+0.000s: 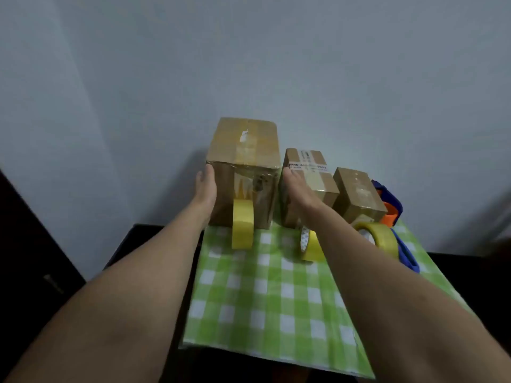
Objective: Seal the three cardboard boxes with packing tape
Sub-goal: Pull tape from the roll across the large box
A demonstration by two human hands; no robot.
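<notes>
Three cardboard boxes stand in a row at the far edge of a green checked cloth (265, 299). The large box (243, 150) is on the left, with a medium box (312, 172) beside it and a small box (356, 192) on the right. My left hand (206, 186) presses flat against the large box's left side. My right hand (294, 189) lies flat against its right side, in the gap beside the medium box. A yellow tape roll (242, 228) stands upright against the large box's front. A second roll (311, 244) is partly hidden behind my right forearm. A third roll (377, 236) lies further right.
A blue and orange tape dispenser (388, 203) sits behind the small box, and another blue one (406, 252) lies at the cloth's right edge. The cloth covers a dark table (143, 244) set against a pale wall.
</notes>
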